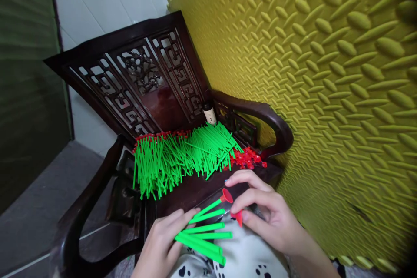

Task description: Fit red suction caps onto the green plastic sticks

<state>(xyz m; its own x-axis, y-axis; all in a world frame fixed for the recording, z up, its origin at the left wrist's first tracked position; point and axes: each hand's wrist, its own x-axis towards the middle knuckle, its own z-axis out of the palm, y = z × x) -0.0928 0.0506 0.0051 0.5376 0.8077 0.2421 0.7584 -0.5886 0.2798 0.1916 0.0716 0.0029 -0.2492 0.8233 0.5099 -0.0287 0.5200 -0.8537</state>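
My left hand [167,238] is closed around several green plastic sticks [208,237], fanned out with their hollow ends to the right. The uppermost stick carries a red cup-shaped cap [227,195] on its end. In my right hand [265,213], a second red cap [239,217] is pinched between thumb and finger, just beside the stick ends and apart from them. The right index finger is stretched toward the chair seat. Both hands are above my lap, over white cloth with black spots [252,260].
A dark carved wooden chair [166,106] faces me. On its seat lies a large heap of green sticks [163,160], red caps along its far edge. Loose red caps [247,158] are piled at the right, near a pale dark-topped container [210,115]. A yellow textured mat [312,95] stands along the right.
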